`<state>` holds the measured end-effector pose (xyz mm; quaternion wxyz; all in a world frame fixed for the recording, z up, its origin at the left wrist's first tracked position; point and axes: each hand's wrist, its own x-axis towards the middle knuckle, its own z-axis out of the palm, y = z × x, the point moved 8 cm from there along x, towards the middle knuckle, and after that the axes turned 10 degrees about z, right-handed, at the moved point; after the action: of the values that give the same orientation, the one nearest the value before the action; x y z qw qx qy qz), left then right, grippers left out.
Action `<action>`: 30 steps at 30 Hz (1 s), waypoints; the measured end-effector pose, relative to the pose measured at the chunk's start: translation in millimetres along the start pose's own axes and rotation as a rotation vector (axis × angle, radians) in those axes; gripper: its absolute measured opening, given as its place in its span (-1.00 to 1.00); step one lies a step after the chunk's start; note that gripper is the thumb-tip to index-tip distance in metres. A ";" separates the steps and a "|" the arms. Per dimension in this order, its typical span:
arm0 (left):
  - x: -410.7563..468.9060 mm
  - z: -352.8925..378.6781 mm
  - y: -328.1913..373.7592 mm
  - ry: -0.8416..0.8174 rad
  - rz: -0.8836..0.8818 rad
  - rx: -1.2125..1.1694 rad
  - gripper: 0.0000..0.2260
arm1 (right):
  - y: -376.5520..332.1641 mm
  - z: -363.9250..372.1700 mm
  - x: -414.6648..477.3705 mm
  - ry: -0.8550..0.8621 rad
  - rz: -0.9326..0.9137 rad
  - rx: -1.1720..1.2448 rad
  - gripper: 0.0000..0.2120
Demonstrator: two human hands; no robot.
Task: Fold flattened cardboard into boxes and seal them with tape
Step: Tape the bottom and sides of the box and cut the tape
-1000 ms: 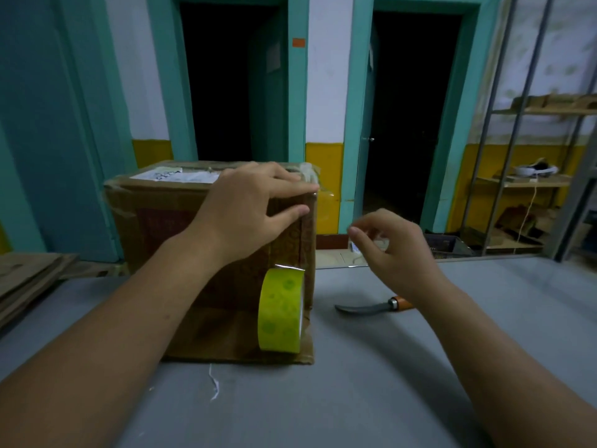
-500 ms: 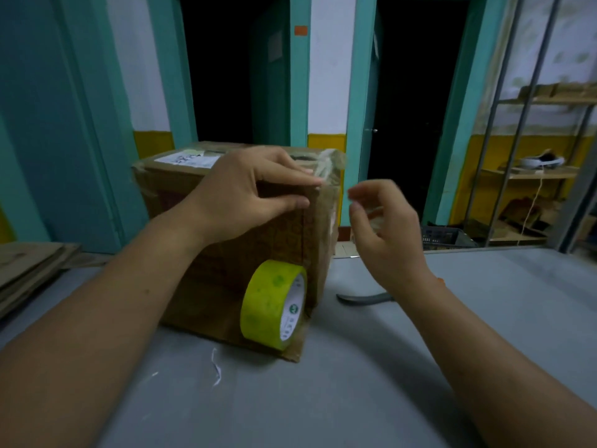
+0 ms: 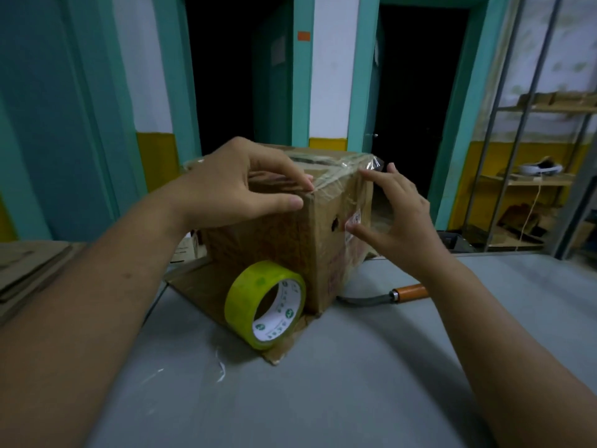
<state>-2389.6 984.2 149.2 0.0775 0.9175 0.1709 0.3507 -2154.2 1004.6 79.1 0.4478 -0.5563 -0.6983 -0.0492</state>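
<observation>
A brown cardboard box (image 3: 290, 240) stands on the grey table with one corner towards me, clear tape stretched over its top edge. My left hand (image 3: 239, 185) lies flat on the box's top near corner, fingers pressing the tape down. My right hand (image 3: 394, 215) hovers at the box's right face with fingers spread, fingertips near a loose tape end at the top right corner. A yellow-green tape roll (image 3: 265, 303) leans upright against the box's front, resting on a flap that lies flat on the table.
A knife with an orange handle (image 3: 408, 291) lies on the table right of the box. Flattened cardboard (image 3: 26, 270) is stacked at the left. A metal shelf rack (image 3: 533, 176) stands at the right, and two dark doorways are behind.
The box has turned so a corner faces me and sits further right. My right hand moved from mid-air to the box's right face. The tape roll turned with the box.
</observation>
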 end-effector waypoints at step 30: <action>-69.8 -23.8 -9.1 0.510 -0.011 0.171 -0.84 | 21.8 1.5 -24.5 -0.220 0.222 0.493 -0.48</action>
<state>-2456.5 967.5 121.5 -0.0438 0.8018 0.2188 0.5543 -2137.7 995.7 52.2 0.4937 -0.5056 -0.6685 0.2318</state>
